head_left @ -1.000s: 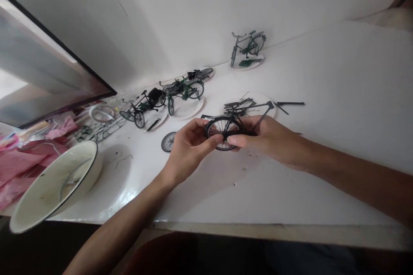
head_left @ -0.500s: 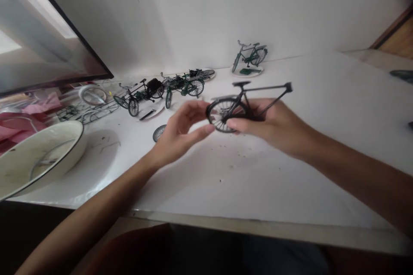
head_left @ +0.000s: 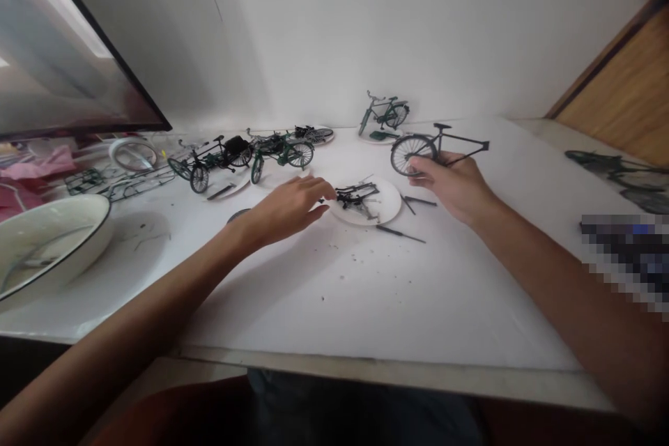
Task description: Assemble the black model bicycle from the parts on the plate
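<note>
My right hand [head_left: 454, 181] grips a partly built black model bicycle [head_left: 463, 141] by its wheel, lifted above the table. The model has a saddle and one spoked wheel at its left end, and no wheel at its right end. My left hand [head_left: 293, 205] reaches over the left rim of a round white plate [head_left: 389, 205], thumb and fingers apart. On that plate lie small black and grey bicycle parts [head_left: 360, 196], close to my left fingertips. A loose small wheel [head_left: 239, 214] is mostly hidden behind my left wrist.
Finished-looking model bicycles stand at the back, one black [head_left: 222, 157], one green [head_left: 285, 150], another green [head_left: 385, 113]. A black stick-like tool [head_left: 401, 234] and dark strips [head_left: 421, 202] lie by the plate. An enamel basin [head_left: 97, 237] stands left, below a screen [head_left: 78, 63].
My left hand has let go of the model and moved down to the plate. My right hand has carried the model to the right, uncovering the plate of parts.
</note>
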Demonstrator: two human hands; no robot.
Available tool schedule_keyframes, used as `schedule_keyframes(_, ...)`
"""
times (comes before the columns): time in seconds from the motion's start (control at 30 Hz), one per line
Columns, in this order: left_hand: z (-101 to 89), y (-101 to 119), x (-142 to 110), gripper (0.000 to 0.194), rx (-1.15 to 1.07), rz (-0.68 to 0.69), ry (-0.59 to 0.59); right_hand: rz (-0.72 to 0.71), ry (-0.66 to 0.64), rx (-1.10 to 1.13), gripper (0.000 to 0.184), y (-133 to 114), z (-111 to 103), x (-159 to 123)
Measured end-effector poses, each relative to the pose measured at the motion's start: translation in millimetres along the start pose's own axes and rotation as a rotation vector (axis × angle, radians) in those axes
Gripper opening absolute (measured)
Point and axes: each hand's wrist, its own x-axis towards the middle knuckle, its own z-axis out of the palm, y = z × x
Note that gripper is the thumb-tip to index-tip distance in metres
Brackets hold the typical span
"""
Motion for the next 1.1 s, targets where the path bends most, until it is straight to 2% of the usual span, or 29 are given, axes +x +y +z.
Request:
schedule_keyframes(0.13,20.9,14.6,30.7,0.015,-0.031,0.154,-0.037,-0.003,-0.018,-0.062,0.022,11.0,-8.1,-0.7)
schedule_keyframes(0.27,31.9,22.1,63.3,0.011,-0.111,0.225,-0.078,-0.049,0.035,-0.173,0.024,14.6,-21.1,6.9)
schedule_keyframes(0.43,35.7,22.2,88.9,0.019,0.289,0.239,-0.242,-0.051,0.126,-0.292,0.021,24.8,-34.0,14.9)
schedule_keyframes(0.5,35.4,17.2,89.2,0.018,0.384,0.202,-0.278,-0.056,0.126,-0.319,0.019,26.8,-34.3,14.9)
schedule_keyframes(0.7,30.9,-0.2,76.8,0.024,0.497,0.134,-0.206,-0.073,0.088,-0.364,0.017,23.0,-29.7,10.1)
schedule_keyframes(0.93,39.8,6.1,80.0,0.025,0.523,0.260,-0.179,-0.088,0.092,-0.388,0.016,20.6,-29.0,6.6)
schedule_keyframes(1.1,44.9,3.8,78.1,0.026,0.533,0.274,-0.155,-0.092,0.068,-0.418,0.015,20.4,-26.4,4.4)
